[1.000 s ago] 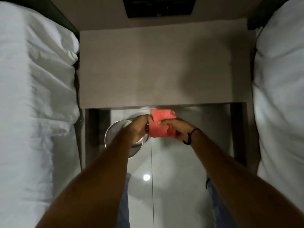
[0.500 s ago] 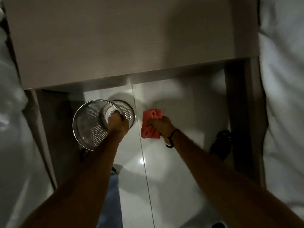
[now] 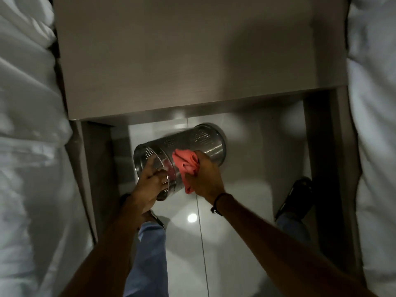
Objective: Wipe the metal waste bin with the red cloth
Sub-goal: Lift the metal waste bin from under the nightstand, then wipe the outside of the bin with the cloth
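I see the metal waste bin (image 3: 192,146) tipped on its side, lifted above the pale floor (image 3: 246,189), its open mouth toward me and its base pointing away. My left hand (image 3: 151,185) has its fingers hooked over the rim, curled closed on the rim edge. My right hand (image 3: 205,174) is clenched around the red cloth (image 3: 185,166), pressing the bunched fabric against the perforated wall just beyond the rim.

My worry is that one-handed rim grip. If the cloth pushes hard sideways, I judge the smooth bin could roll around my left fingers and slip free. The cloth is wadded, so only a small patch touches metal, and loose folds below my knuckles could snag on the rim.
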{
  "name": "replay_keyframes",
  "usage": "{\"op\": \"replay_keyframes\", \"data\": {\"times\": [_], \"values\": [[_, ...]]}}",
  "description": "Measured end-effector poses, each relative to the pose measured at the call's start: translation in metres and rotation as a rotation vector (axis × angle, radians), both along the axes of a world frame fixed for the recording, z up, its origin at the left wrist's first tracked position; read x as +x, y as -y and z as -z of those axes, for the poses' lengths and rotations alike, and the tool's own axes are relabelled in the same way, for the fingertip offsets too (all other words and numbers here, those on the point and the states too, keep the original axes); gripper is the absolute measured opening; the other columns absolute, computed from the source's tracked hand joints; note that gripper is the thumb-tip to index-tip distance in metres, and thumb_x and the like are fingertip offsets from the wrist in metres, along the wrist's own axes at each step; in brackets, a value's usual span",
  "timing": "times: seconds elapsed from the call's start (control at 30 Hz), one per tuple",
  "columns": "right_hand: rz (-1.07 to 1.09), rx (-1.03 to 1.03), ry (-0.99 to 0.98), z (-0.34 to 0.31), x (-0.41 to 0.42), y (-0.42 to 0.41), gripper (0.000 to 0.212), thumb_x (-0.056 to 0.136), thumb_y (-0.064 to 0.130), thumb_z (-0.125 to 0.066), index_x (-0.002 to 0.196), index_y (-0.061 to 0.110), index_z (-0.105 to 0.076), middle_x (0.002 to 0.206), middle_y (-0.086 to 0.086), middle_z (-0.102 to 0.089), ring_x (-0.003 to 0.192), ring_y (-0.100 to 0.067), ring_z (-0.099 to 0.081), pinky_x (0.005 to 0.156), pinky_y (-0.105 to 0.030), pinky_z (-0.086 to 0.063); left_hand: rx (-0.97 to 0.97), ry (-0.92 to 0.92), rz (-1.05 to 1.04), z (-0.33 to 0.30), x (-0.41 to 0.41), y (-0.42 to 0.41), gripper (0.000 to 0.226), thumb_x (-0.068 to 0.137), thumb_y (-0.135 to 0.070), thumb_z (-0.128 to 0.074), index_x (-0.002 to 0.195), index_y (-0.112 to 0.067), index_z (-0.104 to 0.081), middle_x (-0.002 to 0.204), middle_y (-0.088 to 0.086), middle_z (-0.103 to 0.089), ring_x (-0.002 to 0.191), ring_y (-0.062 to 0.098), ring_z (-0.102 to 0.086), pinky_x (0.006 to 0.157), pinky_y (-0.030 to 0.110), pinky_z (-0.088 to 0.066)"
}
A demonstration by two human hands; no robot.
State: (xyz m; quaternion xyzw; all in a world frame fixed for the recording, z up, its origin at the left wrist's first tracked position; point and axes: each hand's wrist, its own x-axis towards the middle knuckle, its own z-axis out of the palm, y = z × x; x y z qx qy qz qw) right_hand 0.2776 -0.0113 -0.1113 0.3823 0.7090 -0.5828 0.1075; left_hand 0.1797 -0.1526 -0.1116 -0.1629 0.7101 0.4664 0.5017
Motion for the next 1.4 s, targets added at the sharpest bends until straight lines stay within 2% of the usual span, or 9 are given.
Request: {"op": "replay_keyframes", "data": {"times": [0.13, 0.27, 0.33, 0.63, 0.8, 0.93, 1.13, 1.3, 1.4], "values": [[-0.31, 0.26, -0.105, 0.01, 0.005, 0.034, 0.046, 0.09, 0.008, -0.067, 0.134, 0.016, -0.057, 0.122, -0.008, -0.063, 0.108, -0.022, -0.061, 0.093, -0.032, -0.057, 0.086, 0.1, -0.148, 0.011, -0.009, 0.006, 0.033, 0.108, -0.035, -0.039, 0.128, -0.047, -0.062, 0.127, 0.004, -0.076, 0.114, 0.026, -0.076, 0.086, 0.044, -0.062], [-0.36, 0.368, -0.184, 0.016, -0.006, 0.046, 0.046, 0.088, 0.006, -0.069, 0.132, 0.012, -0.06, 0.119, -0.013, -0.065, 0.107, -0.028, -0.06, 0.091, -0.036, -0.057, 0.129, 0.183, -0.29, 0.018, -0.012, 0.019, 0.055, 0.1, -0.067, -0.028, 0.114, -0.044, -0.076, 0.123, 0.0, -0.079, 0.114, 0.023, -0.076, 0.089, 0.047, -0.056], [-0.354, 0.439, -0.21, 0.02, -0.031, 0.046, 0.036, 0.088, 0.012, -0.068, 0.125, 0.009, -0.065, 0.115, -0.015, -0.066, 0.105, -0.032, -0.061, 0.088, -0.042, -0.058, 0.143, 0.212, -0.287, 0.021, -0.011, 0.027, 0.065, 0.097, -0.073, -0.023, 0.131, -0.039, -0.066, 0.139, 0.003, -0.07, 0.117, 0.025, -0.073, 0.095, 0.053, -0.051], [-0.491, 0.381, -0.152, 0.021, -0.005, 0.083, 0.05, 0.088, 0.011, -0.069, 0.135, 0.021, -0.057, 0.127, -0.009, -0.06, 0.113, -0.031, -0.056, 0.09, -0.043, -0.059, 0.169, 0.327, -0.628, 0.021, -0.016, 0.042, 0.093, 0.086, -0.087, -0.022, 0.145, -0.024, -0.057, 0.142, 0.02, -0.065, 0.134, 0.04, -0.058, 0.114, 0.058, -0.041], [-0.45, 0.459, -0.099, 0.028, -0.043, 0.071, 0.043, 0.093, 0.022, -0.064, 0.135, 0.019, -0.058, 0.132, -0.01, -0.06, 0.122, -0.031, -0.053, 0.102, -0.044, -0.052, 0.17, 0.362, -0.486, 0.017, 0.009, 0.041, 0.078, 0.095, -0.078, -0.018, 0.133, -0.027, -0.061, 0.155, 0.013, -0.054, 0.142, 0.031, -0.048, 0.114, 0.052, -0.037], [-0.495, 0.413, -0.059, 0.024, -0.039, 0.072, 0.045, 0.093, 0.025, -0.062, 0.138, 0.023, -0.056, 0.136, -0.007, -0.056, 0.126, -0.031, -0.05, 0.101, -0.044, -0.053, 0.158, 0.375, -0.514, 0.018, 0.002, 0.043, 0.096, 0.091, -0.083, -0.012, 0.152, -0.017, -0.047, 0.157, 0.017, -0.052, 0.147, 0.034, -0.045, 0.128, 0.055, -0.023], [-0.457, 0.331, -0.096, 0.018, 0.0, 0.089, 0.05, 0.09, 0.01, -0.066, 0.137, 0.023, -0.056, 0.134, -0.007, -0.06, 0.122, -0.029, -0.055, 0.099, -0.043, -0.055, 0.116, 0.311, -0.52, 0.028, -0.003, 0.046, 0.102, 0.084, -0.09, -0.017, 0.14, -0.017, -0.063, 0.138, 0.019, -0.069, 0.131, 0.036, -0.061, 0.123, 0.056, -0.033], [-0.345, 0.477, -0.052, 0.02, -0.046, 0.061, 0.037, 0.088, 0.019, -0.069, 0.124, 0.015, -0.066, 0.118, -0.011, -0.067, 0.107, -0.033, -0.061, 0.083, -0.044, -0.059, 0.221, 0.296, -0.393, 0.025, 0.013, 0.038, 0.094, 0.089, -0.085, -0.017, 0.156, -0.024, -0.043, 0.152, 0.007, -0.056, 0.144, 0.032, -0.049, 0.122, 0.05, -0.032], [-0.423, 0.459, -0.08, 0.013, -0.035, 0.064, 0.048, 0.088, 0.031, -0.064, 0.135, 0.018, -0.059, 0.132, -0.009, -0.061, 0.121, -0.032, -0.055, 0.096, -0.043, -0.055, 0.17, 0.294, -0.314, 0.022, 0.007, 0.034, 0.097, 0.081, -0.092, -0.014, 0.138, -0.03, -0.061, 0.136, 0.005, -0.069, 0.132, 0.034, -0.057, 0.106, 0.056, -0.043]]}}
